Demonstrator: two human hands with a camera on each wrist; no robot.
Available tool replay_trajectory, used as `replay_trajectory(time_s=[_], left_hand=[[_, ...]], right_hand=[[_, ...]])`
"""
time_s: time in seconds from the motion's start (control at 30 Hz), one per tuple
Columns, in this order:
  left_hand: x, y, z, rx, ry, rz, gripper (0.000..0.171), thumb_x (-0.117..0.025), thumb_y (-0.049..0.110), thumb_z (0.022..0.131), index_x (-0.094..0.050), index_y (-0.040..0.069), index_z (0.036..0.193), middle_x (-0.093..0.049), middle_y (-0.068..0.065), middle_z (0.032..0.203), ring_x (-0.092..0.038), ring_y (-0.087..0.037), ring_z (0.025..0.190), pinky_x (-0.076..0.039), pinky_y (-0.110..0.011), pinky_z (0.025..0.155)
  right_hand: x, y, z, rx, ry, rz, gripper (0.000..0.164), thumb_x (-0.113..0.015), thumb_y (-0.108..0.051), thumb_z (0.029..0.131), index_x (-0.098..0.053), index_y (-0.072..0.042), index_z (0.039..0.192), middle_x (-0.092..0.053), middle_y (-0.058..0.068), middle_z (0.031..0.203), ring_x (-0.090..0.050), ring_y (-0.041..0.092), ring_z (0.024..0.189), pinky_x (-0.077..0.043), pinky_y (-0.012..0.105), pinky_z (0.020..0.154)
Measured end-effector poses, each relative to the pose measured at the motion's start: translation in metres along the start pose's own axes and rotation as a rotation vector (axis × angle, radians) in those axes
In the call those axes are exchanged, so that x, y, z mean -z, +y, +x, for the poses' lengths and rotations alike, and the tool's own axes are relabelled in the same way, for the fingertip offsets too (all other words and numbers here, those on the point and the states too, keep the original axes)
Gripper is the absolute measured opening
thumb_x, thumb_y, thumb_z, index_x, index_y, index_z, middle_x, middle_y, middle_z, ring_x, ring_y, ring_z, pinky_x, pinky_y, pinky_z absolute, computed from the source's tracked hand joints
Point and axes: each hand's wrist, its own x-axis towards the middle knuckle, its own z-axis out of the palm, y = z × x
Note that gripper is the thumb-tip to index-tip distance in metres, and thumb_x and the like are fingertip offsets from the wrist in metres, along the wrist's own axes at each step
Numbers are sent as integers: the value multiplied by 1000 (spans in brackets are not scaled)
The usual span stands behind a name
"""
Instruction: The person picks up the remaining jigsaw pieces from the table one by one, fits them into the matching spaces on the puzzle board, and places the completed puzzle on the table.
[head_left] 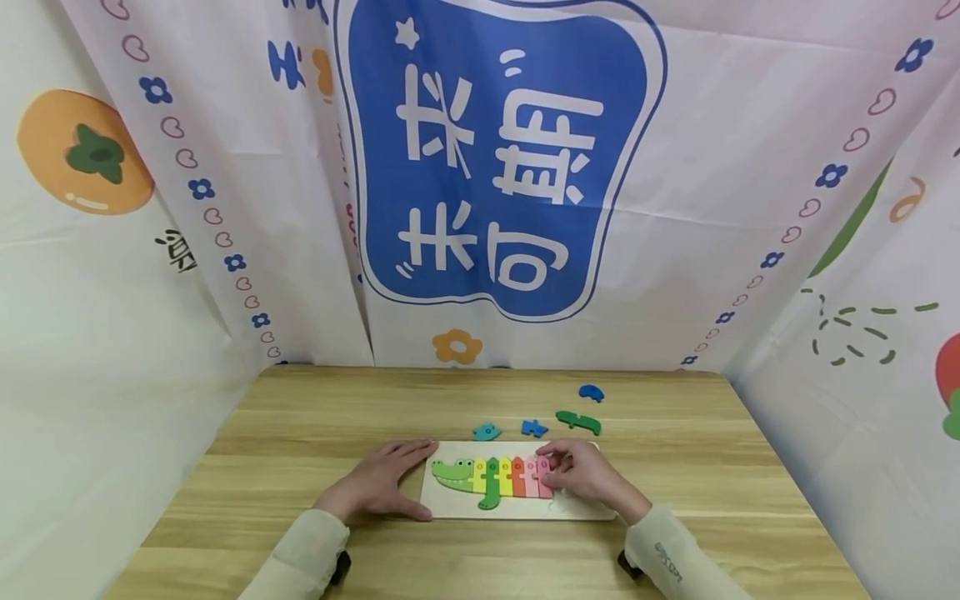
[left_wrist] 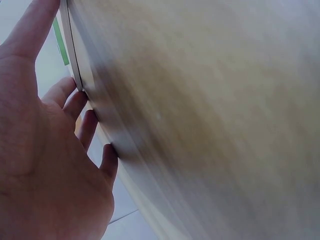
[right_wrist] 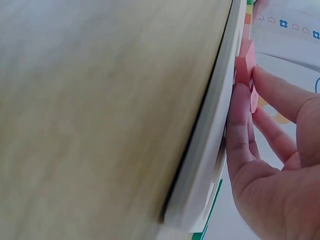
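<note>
A pale puzzle board [head_left: 450, 509] lies on the table, bearing a crocodile with a green head [head_left: 452, 473] and a row of yellow, green, orange and pink pieces. My left hand [head_left: 378, 482] spans the board's left edge, thumb near the front corner and straight fingertips near the back one. In the left wrist view those fingers [left_wrist: 75, 104] touch the board's rim. With thumb and fingers, my right hand [head_left: 588, 473] pinches the pink piece [right_wrist: 245, 65] at the right end of the row. Part of that piece is hidden behind the fingers.
Behind the board lie a teal piece [head_left: 487, 432], a small blue piece [head_left: 534, 428] and a long green piece [head_left: 579, 422]. A blue arched piece [head_left: 592, 392] sits farther back. White printed cloth [head_left: 705, 250] surrounds the wooden table [head_left: 315, 417] at the back and sides.
</note>
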Motion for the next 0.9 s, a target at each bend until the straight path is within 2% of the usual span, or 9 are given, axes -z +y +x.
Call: replay_trajectory(time_s=[0.43, 0.9], left_hand=[[0, 0, 1, -3, 2, 12, 110, -80, 72, 74, -36, 23, 163, -37, -4, 167, -31, -42, 152, -27, -70, 118], [-2, -2, 1, -8, -2, 18, 111, -79, 73, 74, -35, 24, 163, -37, -3, 167, -32, -39, 152, -28, -69, 118]], right_hand=[[-7, -7, 1, -27, 50, -75, 38, -89, -13, 82, -74, -7, 117, -64, 1, 92, -55, 17, 82, -48, 23, 67], [-7, -5, 1, -42, 42, -31, 38, -89, -13, 81, -74, -7, 116, -65, 3, 91, -56, 17, 79, -50, 23, 65]])
